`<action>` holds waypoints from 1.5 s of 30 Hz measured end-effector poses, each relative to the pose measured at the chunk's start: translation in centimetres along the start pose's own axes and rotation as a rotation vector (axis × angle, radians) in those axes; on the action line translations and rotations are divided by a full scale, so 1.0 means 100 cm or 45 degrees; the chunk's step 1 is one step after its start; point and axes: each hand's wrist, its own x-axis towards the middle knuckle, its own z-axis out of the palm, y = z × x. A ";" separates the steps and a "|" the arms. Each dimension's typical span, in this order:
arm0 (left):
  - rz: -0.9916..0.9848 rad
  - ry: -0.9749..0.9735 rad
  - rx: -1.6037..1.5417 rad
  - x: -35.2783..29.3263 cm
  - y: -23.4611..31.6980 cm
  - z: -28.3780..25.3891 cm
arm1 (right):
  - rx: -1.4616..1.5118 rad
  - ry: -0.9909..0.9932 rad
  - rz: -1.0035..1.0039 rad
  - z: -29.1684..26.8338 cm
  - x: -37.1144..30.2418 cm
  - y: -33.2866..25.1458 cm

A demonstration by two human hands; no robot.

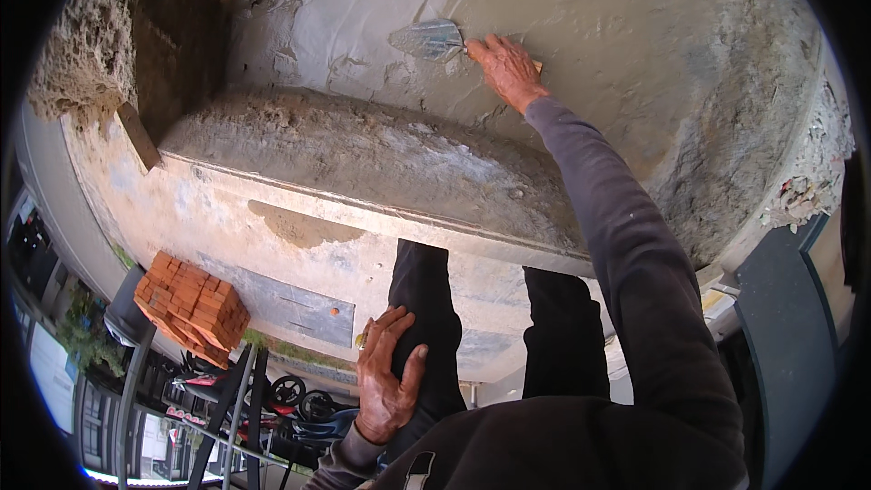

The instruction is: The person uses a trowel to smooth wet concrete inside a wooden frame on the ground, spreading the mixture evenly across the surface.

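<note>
My right hand (508, 71) is closed around the handle of a pointed trowel (430, 39). Grey mortar coats the blade, which points left and lies against a wet, smeared mortar surface (608, 27). Part of the wooden handle shows past my palm. Down at the lower middle, my left hand (388, 377) rests on my dark trouser leg (426, 299), fingers stretched and thumb apart, holding nothing. A small yellowish spot shows beside its fingers; I cannot make out what it is.
A rough mortar ridge (363, 141) runs along a pale ledge (381, 204) between my legs and the wet surface. A short wooden piece (138, 138) stands at its left end. Stacked orange bricks (190, 304), metal rails and motorbikes (290, 390) are lower left; rubble (803, 195) lies right.
</note>
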 end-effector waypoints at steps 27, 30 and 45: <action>0.061 0.009 0.068 -0.001 0.000 0.004 | 0.273 0.317 0.680 -0.010 -0.060 0.073; 0.074 0.008 0.056 0.000 0.001 0.006 | 0.363 0.480 1.030 -0.033 -0.081 0.107; 0.087 -0.015 0.135 -0.002 0.007 0.014 | 0.344 0.487 0.672 -0.008 -0.055 0.094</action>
